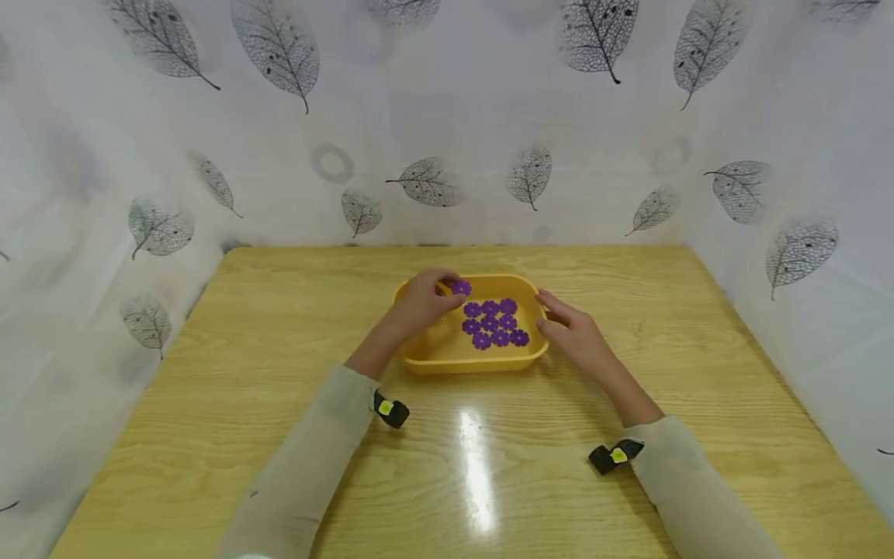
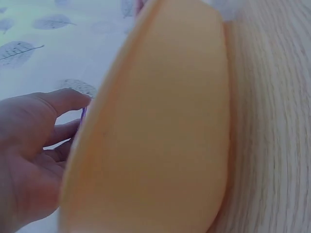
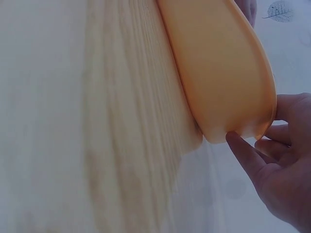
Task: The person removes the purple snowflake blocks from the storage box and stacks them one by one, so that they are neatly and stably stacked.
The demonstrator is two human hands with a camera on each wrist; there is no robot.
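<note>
A shallow yellow tray [image 1: 447, 365] with rounded corners sits on the wooden table. Small purple flower-shaped pieces [image 1: 490, 323] lie grouped in rows on its floor, right of the middle. Over the tray's back left part, my left hand [image 1: 426, 301] pinches another purple flower-shaped piece [image 1: 462, 287] between thumb and fingers. In the left wrist view the tray's wall [image 2: 160, 121] hides most of that piece. My right hand [image 1: 576, 334] grips the tray's right end, thumb over the rim and fingertips against the outer wall [image 3: 223, 73].
The wooden table [image 1: 279, 310] reaches back to a pale curtain [image 1: 447, 116] printed with dark leaves, which also hangs along both sides. A bright light reflection shows on the tabletop in front of the tray. Black wrist cameras [image 1: 391, 409] are strapped over both sleeves.
</note>
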